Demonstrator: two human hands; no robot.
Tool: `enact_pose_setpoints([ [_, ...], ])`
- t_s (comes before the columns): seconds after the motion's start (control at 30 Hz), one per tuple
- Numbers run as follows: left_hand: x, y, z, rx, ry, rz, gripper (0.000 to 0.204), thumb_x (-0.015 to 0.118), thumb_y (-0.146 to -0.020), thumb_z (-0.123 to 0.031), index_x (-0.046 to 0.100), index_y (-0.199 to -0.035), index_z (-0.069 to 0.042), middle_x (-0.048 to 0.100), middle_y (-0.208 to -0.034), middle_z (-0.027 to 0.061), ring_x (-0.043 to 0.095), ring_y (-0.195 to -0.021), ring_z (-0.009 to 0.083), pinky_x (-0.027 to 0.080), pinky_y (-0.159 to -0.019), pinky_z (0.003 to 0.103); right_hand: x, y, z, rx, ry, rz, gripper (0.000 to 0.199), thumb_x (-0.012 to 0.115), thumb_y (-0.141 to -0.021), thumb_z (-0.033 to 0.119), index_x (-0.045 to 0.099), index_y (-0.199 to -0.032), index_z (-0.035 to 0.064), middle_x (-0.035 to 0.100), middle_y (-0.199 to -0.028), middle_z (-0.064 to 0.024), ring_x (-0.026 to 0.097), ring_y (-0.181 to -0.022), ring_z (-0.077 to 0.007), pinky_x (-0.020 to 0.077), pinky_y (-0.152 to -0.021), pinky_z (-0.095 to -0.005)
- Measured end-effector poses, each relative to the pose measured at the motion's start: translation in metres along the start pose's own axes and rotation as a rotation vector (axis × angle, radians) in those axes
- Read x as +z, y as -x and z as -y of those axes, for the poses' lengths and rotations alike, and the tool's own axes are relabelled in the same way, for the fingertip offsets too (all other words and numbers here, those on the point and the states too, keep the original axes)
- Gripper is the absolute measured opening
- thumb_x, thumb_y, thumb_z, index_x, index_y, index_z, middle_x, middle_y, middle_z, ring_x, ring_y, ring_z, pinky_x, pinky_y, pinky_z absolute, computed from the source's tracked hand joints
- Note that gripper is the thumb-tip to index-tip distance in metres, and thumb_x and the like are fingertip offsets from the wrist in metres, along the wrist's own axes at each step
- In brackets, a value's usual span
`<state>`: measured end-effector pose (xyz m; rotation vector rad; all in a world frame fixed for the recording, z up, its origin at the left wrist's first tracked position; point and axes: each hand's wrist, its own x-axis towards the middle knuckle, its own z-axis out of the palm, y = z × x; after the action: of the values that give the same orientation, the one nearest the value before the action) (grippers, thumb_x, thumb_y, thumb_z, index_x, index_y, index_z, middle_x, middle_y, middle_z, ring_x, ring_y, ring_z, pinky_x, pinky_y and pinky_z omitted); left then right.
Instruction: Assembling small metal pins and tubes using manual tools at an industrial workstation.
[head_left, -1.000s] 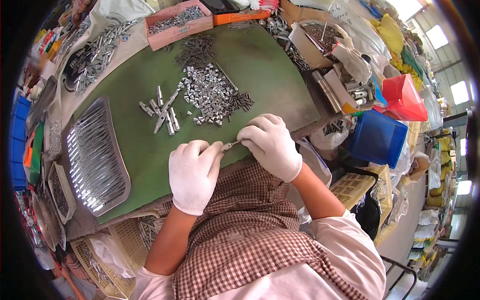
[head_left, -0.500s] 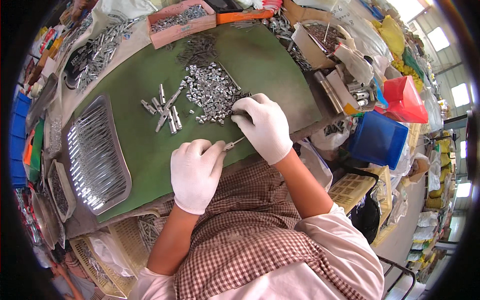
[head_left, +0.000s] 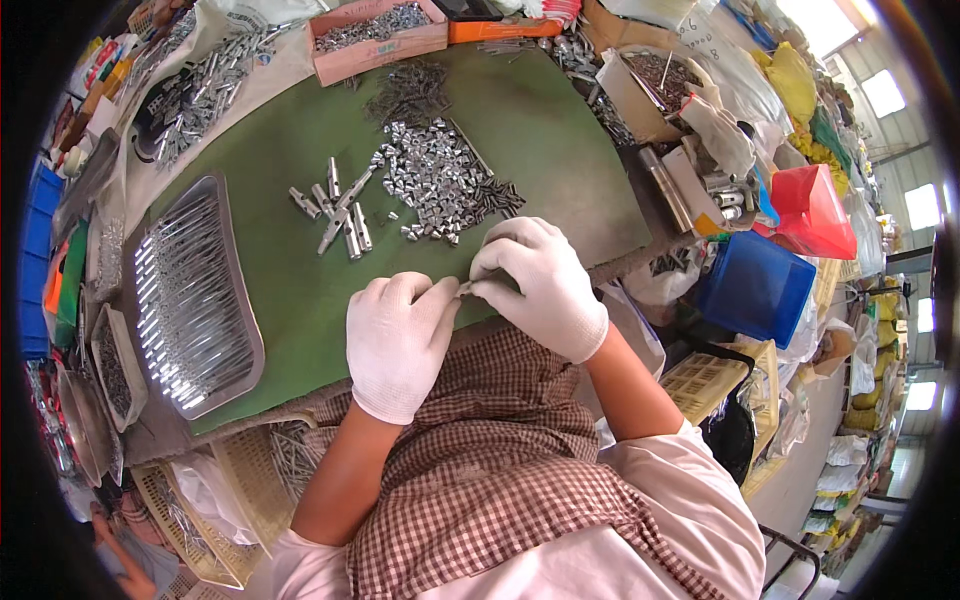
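Both my hands wear white gloves and meet at the near edge of a green mat (head_left: 560,130). My left hand (head_left: 396,340) pinches one end of a small metal piece (head_left: 466,288), and my right hand (head_left: 538,282) pinches the other end. Just beyond my fingers lies a heap of small silver metal parts (head_left: 440,180) with dark pins at its right side. Several longer metal tubes (head_left: 335,208) lie loose to the left of the heap.
A metal tray (head_left: 190,290) full of finished rods sits at the left of the mat. A pink box of parts (head_left: 375,28) stands at the far edge. A cardboard box (head_left: 640,85), a red bin (head_left: 810,210) and a blue bin (head_left: 755,285) are at the right.
My right hand reached out to the heap of small parts, then came back to my left hand with a piece; both hands now pinch together.
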<state>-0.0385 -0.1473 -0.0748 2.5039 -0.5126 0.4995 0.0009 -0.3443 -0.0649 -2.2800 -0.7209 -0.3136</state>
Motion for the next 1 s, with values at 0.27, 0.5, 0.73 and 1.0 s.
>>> enact_pose_setpoints([
  [0.27,0.000,0.000,-0.001,-0.008,0.015,0.028,0.018,0.077,-0.081,-0.013,0.076,-0.099,-0.011,0.061,-0.085,0.0045,0.060,-0.080,0.0270,0.046,-0.072,0.042,-0.003,-0.004,0.018,-0.203,0.338,0.082,0.010,0.071,-0.075,0.015,0.068,-0.083,0.0114,0.063,-0.093,-0.0044,0.063,-0.097,-0.0251,0.0489,-0.090,-0.0395],
  [0.5,0.002,0.000,0.000,-0.005,-0.015,-0.006,0.018,0.077,-0.081,-0.013,0.076,-0.099,-0.011,0.061,-0.085,0.0043,0.060,-0.079,0.0270,0.046,-0.072,0.042,0.002,0.012,0.011,-0.248,0.306,-0.097,0.017,0.072,-0.071,0.013,0.070,-0.089,0.0124,0.063,-0.094,-0.0006,0.064,-0.090,-0.0212,0.0505,-0.084,-0.0370],
  [0.73,0.002,0.003,-0.001,-0.009,-0.013,0.006,0.021,0.078,-0.080,-0.013,0.076,-0.101,-0.012,0.062,-0.086,0.0042,0.060,-0.081,0.0270,0.047,-0.074,0.042,-0.012,0.022,0.013,-0.146,0.250,-0.141,0.044,0.072,-0.069,0.001,0.071,-0.113,0.0090,0.067,-0.110,-0.0054,0.065,-0.102,-0.0274,0.0498,-0.090,-0.0435],
  [1.0,0.005,-0.005,-0.008,0.039,-0.022,-0.041,0.025,0.080,-0.076,-0.014,0.075,-0.100,-0.014,0.060,-0.091,0.0016,0.059,-0.092,0.0262,0.046,-0.080,0.042,0.003,0.016,-0.031,0.186,0.120,-0.441,0.022,0.065,-0.082,-0.001,0.074,-0.101,0.0056,0.071,-0.101,-0.0136,0.066,-0.094,-0.0352,0.0530,-0.085,-0.0426],
])
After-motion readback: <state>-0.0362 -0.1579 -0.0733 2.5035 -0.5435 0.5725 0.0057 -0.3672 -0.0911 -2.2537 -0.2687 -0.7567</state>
